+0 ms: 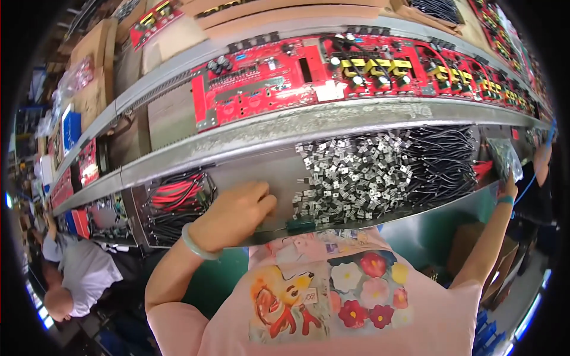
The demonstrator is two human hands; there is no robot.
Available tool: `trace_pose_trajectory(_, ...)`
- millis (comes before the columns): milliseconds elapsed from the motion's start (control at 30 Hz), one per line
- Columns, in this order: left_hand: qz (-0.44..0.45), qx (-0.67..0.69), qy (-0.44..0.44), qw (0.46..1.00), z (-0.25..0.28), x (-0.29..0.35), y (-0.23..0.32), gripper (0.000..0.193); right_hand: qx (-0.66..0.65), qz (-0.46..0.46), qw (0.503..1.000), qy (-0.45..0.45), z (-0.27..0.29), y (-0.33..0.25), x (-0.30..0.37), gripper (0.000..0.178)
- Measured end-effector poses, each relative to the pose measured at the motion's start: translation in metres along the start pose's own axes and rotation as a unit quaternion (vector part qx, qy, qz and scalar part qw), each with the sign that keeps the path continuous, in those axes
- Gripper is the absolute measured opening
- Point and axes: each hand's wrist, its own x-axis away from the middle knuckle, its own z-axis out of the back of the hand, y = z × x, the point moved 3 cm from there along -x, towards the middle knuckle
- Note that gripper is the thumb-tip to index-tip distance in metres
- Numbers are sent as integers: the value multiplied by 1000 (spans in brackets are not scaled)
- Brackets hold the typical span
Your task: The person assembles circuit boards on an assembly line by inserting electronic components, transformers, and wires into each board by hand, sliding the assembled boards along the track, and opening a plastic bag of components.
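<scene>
My left hand [240, 215], a pale bangle at its wrist, is over the front edge of the metal tray [252, 172]. Its fingers are curled together; whatever is in them is hidden. Just right of it lies a pile of small three-legged transistors [356, 178]. A dark green cylindrical part [300, 225] sits at the tray's front edge. Far to the right, my right hand [509, 187] is closed on the lower end of a clear plastic bag [503, 155]; the bag's contents are unclear.
Black wire leads [442, 160] lie right of the transistors, red and black leads [178, 199] at left. Behind a metal rail [285, 127], red circuit boards [261, 83] line the conveyor. Another person [89, 273] is at lower left; another person's arm [542, 160] shows far right.
</scene>
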Motion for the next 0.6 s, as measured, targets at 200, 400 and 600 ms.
trace_pose_trajectory(200, 20, -52, 57, 997, 14, 6, 13, 34, 68, -76, 985, -140, 30, -27, -22, 34)
trace_pose_trajectory(400, -65, 99, 18, 993, -19, -32, 17, 30, -28, 79, 985, -150, 29, -117, -75, 18)
trace_pose_trajectory(600, -55, 80, 33, 995, -9, -60, 41, 27, -139, 153, 972, -113, 1, -158, -44, 12)
